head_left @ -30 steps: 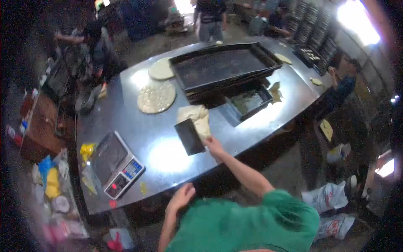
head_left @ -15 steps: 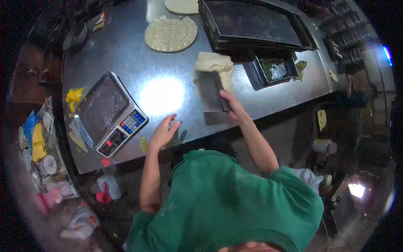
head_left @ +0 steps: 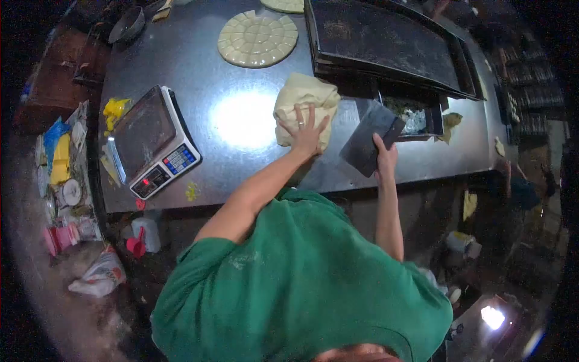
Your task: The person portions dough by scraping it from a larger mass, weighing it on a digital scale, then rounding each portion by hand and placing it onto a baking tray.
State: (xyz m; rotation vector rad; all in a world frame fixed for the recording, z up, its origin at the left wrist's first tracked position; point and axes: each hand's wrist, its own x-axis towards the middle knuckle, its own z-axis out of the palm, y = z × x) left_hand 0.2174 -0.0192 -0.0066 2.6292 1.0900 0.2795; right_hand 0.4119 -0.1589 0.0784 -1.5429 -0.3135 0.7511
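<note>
A pale lump of dough [head_left: 309, 88] lies on the metal table near its front edge. My left hand [head_left: 306, 134] rests on the dough with its fingers spread, a ring showing on one finger. To the right of the dough, my right hand [head_left: 386, 157] grips a wide dark dough scraper [head_left: 367, 140] by its handle, the blade tilted and apart from the dough. Left of them stands a digital scale [head_left: 158, 136] with a bare dark plate and lit red digits. Behind the dough lies a round, flat dough disc scored into pieces [head_left: 257, 39].
Large dark baking trays [head_left: 392, 42] are stacked at the back right, above a smaller pan [head_left: 422, 120]. Yellow scraps [head_left: 116, 110] lie beside the scale. A metal bowl [head_left: 128, 25] stands at the back left. Part of another person [head_left: 512, 181] shows at the far right.
My left hand has moved from the bare table onto the dough. My right hand has drawn the scraper away from the dough to the right. The view has shifted slightly.
</note>
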